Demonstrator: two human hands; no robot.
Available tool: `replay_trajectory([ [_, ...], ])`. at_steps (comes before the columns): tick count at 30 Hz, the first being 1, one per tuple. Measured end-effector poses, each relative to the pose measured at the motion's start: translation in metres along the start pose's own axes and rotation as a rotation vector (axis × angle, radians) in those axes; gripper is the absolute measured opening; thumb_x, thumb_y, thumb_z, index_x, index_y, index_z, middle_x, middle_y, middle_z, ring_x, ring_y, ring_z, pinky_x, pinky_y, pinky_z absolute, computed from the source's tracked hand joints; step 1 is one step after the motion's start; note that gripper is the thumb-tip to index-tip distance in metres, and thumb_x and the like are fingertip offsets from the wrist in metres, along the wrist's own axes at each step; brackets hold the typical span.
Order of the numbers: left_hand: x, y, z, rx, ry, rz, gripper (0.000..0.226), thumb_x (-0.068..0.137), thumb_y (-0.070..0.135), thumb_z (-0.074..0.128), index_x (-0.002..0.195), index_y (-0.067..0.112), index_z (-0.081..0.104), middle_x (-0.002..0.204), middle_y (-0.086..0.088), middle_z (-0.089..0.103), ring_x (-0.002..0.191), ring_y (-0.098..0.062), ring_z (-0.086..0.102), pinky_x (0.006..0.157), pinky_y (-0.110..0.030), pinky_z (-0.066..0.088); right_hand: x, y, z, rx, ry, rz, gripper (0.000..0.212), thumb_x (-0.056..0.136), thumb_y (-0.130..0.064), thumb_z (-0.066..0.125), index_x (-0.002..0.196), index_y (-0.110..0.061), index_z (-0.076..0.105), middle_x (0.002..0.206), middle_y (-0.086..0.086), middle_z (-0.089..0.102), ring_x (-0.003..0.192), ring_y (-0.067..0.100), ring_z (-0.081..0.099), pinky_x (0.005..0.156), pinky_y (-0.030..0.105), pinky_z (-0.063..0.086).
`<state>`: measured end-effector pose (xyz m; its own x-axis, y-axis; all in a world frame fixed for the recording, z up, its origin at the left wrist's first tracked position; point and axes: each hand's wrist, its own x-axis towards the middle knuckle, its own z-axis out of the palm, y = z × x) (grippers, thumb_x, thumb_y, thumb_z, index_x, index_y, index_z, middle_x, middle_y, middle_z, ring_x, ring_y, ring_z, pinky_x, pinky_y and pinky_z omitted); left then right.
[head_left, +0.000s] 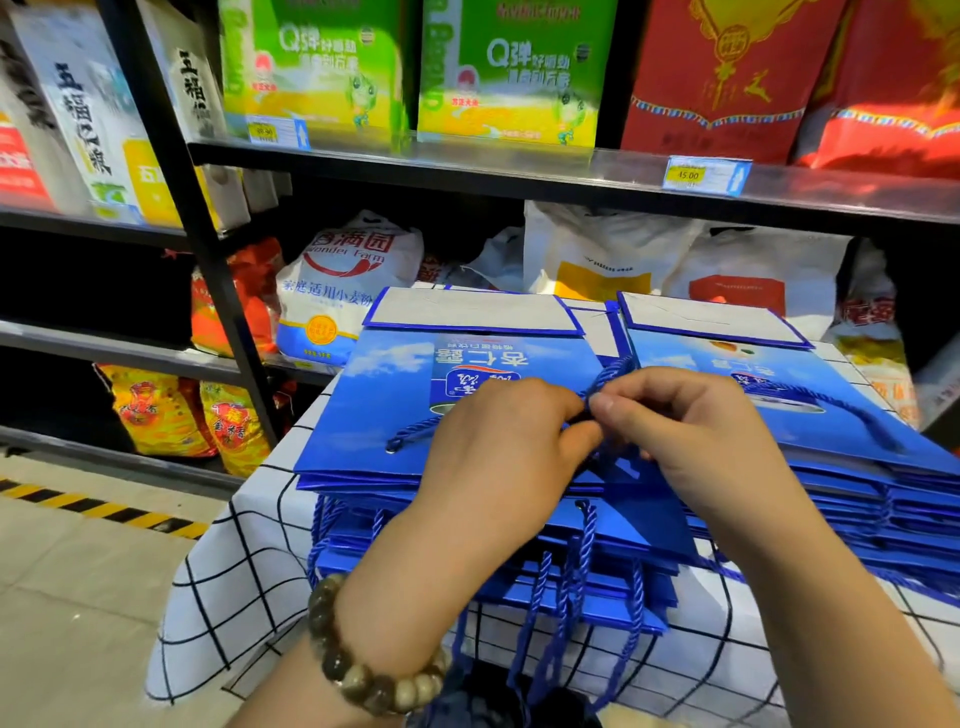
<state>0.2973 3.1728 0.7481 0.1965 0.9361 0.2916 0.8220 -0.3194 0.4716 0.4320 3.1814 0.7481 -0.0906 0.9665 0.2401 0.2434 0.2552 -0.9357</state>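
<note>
Top blue bag (384, 395) flat on the bag stack (639, 530), cord handle (613, 371) over the stack's middle, your left hand (498, 431) and your right hand (691, 426) both pinching that cord, checked tablecloth (234, 597) under the stack, flour sack (343, 280) behind the stack.

Black metal shelving (218, 270) stocked with rice sacks stands on pale tiled floor (67, 571).

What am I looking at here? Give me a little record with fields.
Place: beside a stocked shop shelf
Left hand: pinches the blue rope handle
Right hand: pinches the same handle
Top bag: flat blue paper bag, lying on a stack of others
Surface: checked cloth
Left wrist: bead bracelet
</note>
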Motion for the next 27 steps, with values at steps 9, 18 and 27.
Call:
replay_trajectory([
  [9, -0.014, -0.030, -0.017, 0.166, -0.077, 0.098, 0.049, 0.080, 0.059, 0.053, 0.123, 0.036, 0.054, 0.124, 0.016, 0.054, 0.116, -0.005, 0.045, 0.092, -0.026, 0.038, 0.001, 0.019, -0.016, -0.388, -0.058, -0.011, 0.020, 0.083, -0.021, 0.063, 0.064, -0.027, 0.063, 0.066, -0.005, 0.064, 0.058, 0.007, 0.050, 0.055, 0.012, 0.039],
  [18, -0.016, -0.034, -0.015, 0.190, -0.009, 0.172, 0.052, 0.078, 0.070, 0.044, 0.112, 0.034, 0.060, 0.113, 0.015, 0.061, 0.106, -0.005, 0.053, 0.082, -0.026, 0.042, 0.003, 0.022, -0.010, -0.504, -0.084, -0.052, 0.021, 0.083, -0.024, 0.064, 0.064, -0.031, 0.060, 0.074, -0.012, 0.064, 0.069, 0.001, 0.056, 0.060, 0.008, 0.039],
  [27, -0.007, -0.036, -0.003, 0.250, 0.307, 0.254, 0.031, 0.083, 0.043, 0.042, 0.076, 0.024, 0.065, 0.072, 0.006, 0.064, 0.060, -0.023, 0.063, 0.043, -0.029, 0.045, 0.002, 0.013, -0.015, -0.630, -0.379, -0.164, 0.016, 0.089, -0.027, 0.048, 0.083, -0.020, 0.061, 0.090, -0.006, 0.057, 0.085, 0.007, 0.052, 0.079, 0.024, 0.040],
])
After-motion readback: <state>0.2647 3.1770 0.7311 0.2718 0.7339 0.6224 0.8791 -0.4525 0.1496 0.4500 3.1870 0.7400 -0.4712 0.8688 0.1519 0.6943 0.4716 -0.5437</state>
